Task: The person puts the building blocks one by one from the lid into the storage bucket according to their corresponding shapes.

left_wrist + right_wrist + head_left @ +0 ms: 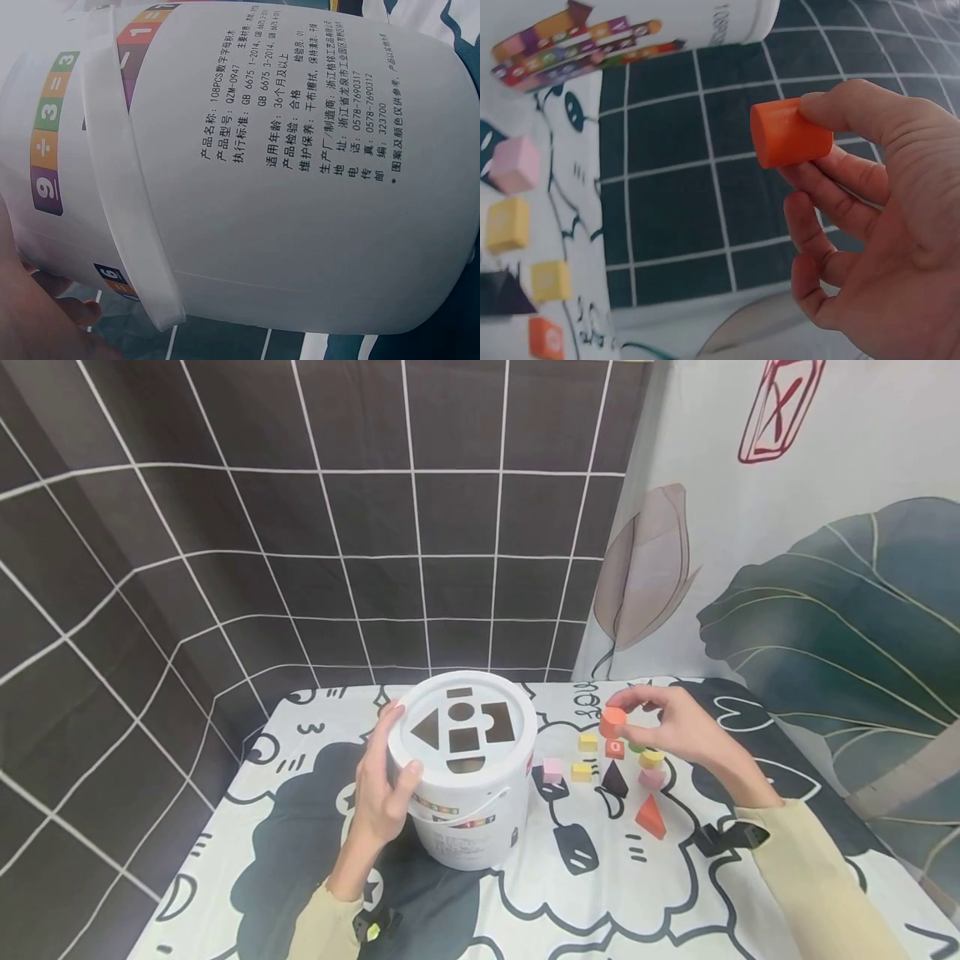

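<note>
A white bucket (472, 827) stands upright on the cloth, its lid (397, 735) cut with holes of different shapes. My left hand (382, 789) holds the bucket's left side near the top, thumb against the lid's rim. Printed text and number strips cover the bucket's wall in the left wrist view. Between thumb and fingers, my right hand (678, 722) pinches an orange cylinder block (791, 133) above the other blocks. Below and near it lie a red number block (615, 748), yellow blocks (587, 742), and a green block (636, 747) partly hidden by the hand.
Also on the patterned cloth (525, 893) are a pink block (552, 770), a black pyramid-like block (615, 779), a round pink block (652, 778) and an orange-red triangular block (651, 817). A dark gridded curtain (360, 518) hangs behind.
</note>
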`<move>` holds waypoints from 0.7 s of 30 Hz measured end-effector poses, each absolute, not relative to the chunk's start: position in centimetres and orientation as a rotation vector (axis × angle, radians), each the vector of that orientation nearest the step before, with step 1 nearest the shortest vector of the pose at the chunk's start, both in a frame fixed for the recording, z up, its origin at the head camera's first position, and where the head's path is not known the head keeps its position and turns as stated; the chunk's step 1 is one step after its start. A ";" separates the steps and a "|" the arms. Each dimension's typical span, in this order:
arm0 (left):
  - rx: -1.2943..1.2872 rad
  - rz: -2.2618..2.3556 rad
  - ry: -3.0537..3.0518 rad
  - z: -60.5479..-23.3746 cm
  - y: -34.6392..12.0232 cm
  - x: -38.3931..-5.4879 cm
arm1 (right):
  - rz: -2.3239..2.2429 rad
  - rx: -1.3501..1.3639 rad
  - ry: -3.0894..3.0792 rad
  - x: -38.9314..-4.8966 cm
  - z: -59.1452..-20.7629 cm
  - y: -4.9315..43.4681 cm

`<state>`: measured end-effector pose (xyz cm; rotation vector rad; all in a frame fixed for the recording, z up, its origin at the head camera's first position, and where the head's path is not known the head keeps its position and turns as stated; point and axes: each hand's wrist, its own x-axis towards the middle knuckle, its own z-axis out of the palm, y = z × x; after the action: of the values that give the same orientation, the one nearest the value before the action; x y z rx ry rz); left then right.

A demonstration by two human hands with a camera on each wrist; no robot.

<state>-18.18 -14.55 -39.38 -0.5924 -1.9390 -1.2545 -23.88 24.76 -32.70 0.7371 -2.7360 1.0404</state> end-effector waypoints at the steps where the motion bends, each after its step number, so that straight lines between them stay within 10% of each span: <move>1: -0.593 -1.254 -1.938 -39.4 -14.6 -18.2 | 1.032 0.745 -2.736 -24.0 -32.4 24.5; 21: -0.581 -1.242 -1.947 -39.5 -14.6 -18.1 | 1.068 1.004 -2.613 -26.1 -29.1 19.5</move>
<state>-18.11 -14.61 -39.55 -0.5806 -1.9473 -1.2415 -26.09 19.53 -29.11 1.0037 -2.6129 1.0678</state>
